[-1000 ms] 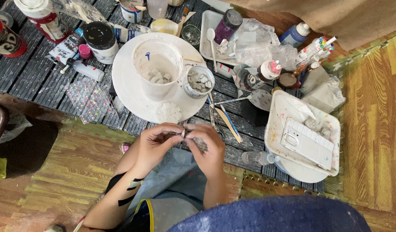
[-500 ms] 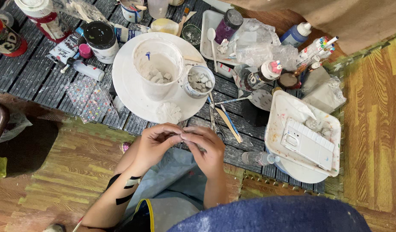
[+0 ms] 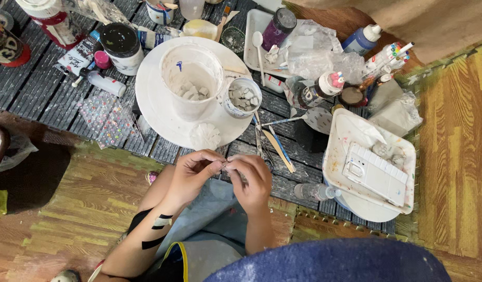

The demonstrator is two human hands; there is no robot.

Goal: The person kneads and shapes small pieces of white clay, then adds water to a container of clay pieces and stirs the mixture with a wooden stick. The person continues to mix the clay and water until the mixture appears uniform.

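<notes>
My left hand point(image 3: 193, 173) and my right hand point(image 3: 251, 179) meet fingertip to fingertip over my lap, pinching a small pale piece point(image 3: 224, 166) between them; the piece is mostly hidden by the fingers. Just beyond them a round white plate point(image 3: 152, 99) carries a large white cup point(image 3: 191, 78) with pale chunks inside, a small white cup point(image 3: 243, 97) holding more chunks, and a white flower-shaped lump point(image 3: 205, 136).
The low dark slatted table point(image 3: 37, 86) is crowded with paint bottles, jars and tubes. Scissors and a wooden stick point(image 3: 272, 146) lie right of the plate. A white tray point(image 3: 339, 156) with a ridged white block sits at right, a clear bottle point(image 3: 314, 192) beside it.
Both hands stay together at the same spot; the fingers have shifted slightly around the small piece. Nothing on the table has moved.
</notes>
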